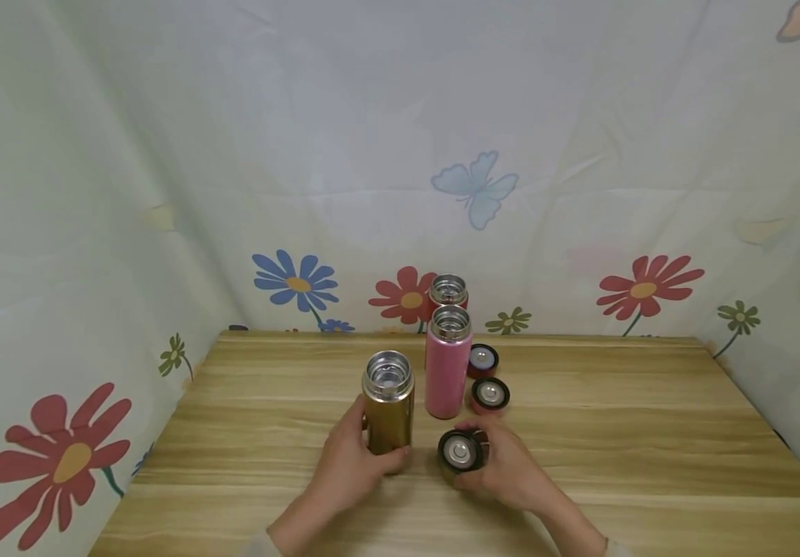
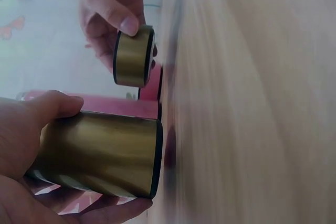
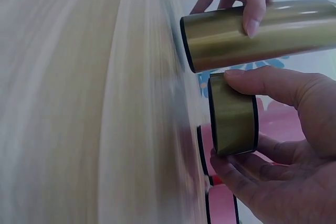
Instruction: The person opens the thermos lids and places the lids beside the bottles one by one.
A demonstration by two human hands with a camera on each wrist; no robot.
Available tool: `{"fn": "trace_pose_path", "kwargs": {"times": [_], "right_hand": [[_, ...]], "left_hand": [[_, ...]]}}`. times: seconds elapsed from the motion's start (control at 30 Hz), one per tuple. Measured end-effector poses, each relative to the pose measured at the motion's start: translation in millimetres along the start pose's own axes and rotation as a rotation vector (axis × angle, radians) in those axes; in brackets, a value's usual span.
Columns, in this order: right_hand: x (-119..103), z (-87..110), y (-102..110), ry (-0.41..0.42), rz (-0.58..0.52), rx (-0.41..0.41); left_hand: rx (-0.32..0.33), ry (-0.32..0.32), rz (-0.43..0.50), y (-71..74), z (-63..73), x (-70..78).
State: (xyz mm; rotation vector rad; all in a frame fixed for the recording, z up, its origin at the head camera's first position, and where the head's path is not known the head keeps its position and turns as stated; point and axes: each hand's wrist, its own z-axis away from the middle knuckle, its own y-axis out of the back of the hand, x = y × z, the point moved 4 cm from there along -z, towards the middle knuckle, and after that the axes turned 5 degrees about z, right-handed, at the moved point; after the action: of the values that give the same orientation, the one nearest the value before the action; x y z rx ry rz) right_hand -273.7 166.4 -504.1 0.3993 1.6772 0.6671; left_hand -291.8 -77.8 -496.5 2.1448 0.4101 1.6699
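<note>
My left hand [image 1: 353, 456] grips the body of an uncapped gold thermos bottle [image 1: 390, 422], which stands upright with its steel mouth up. Fingers and thumb wrap its sides in the left wrist view. To its right, my right hand [image 1: 504, 464] holds a gold lid [image 3: 233, 114] between thumb and fingers. The lid has black rims, and its inner side [image 1: 460, 450] faces up. A small gap separates lid and bottle. Whether either one touches the table cannot be told.
Behind the hands stands an open pink thermos [image 1: 447, 375], with an open red thermos [image 1: 448, 290] partly hidden behind it. Beside them lie a pink lid [image 1: 490, 394] and a red lid [image 1: 483, 359], inner sides up. A flowered cloth [image 1: 344, 155] hangs around the wooden table [image 1: 268, 410].
</note>
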Motion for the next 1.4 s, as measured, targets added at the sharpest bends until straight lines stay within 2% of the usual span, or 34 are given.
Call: {"fn": "trace_pose_path", "kwargs": {"times": [0.3,0.7,1.13,1.4], "right_hand": [[-13,-7.8,-13,0.054,0.016,0.042],[-33,-20.2,-30,0.116,0.076,0.108],[-45,-37.1,-47,0.086,0.110,0.149],[-52,-48.9,-60,0.115,0.132,0.193]], "left_hand": [[0.050,0.026,-0.013,18.8,-8.1,-8.5],[0.069,0.036,-0.029,39.5,-15.1,-12.9],[0.077,0.016,-0.026,51.6,-25.7,-19.7],[0.094,0.023,-0.046,55.7,-33.8,-26.7]]}}
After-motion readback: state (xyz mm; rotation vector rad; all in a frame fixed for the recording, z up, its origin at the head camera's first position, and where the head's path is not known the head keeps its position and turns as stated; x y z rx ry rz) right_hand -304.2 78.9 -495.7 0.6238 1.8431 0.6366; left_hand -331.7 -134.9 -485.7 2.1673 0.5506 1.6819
